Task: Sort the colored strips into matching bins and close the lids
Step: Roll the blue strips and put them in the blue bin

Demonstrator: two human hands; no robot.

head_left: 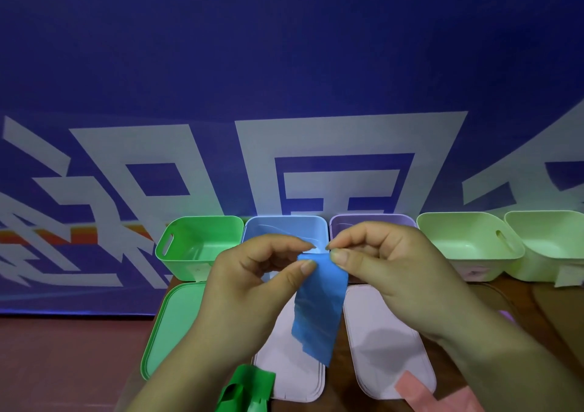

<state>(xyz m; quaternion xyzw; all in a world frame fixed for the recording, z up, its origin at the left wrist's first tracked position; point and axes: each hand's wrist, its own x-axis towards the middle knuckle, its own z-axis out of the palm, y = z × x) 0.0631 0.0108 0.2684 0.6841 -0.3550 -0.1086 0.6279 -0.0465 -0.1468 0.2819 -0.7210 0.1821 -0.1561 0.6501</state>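
1. The blue strip [319,307] is held in the air above the table [543,304], in front of the blue bin [284,226]. It hangs down from its top edge over the gap between the two pale lids.
2. The left hand [249,282] pinches the strip's top left corner between thumb and curled forefinger.
3. The right hand [388,266] pinches the top right corner in the same way; its other fingers are curled in.
4. Along the table's far edge stand, left to right, the green bin [177,253], the blue bin, the purple bin [373,219] and two light green bins [467,241] [550,238], all uncovered.
5. A green lid [170,326] lies before the green bin. The pale lids [284,364] [379,348] lie before the blue and purple bins.
6. At the near edge lie a crumpled green strip [249,386] and a pink strip [423,389]; the pink strip overlaps the right pale lid's near corner.
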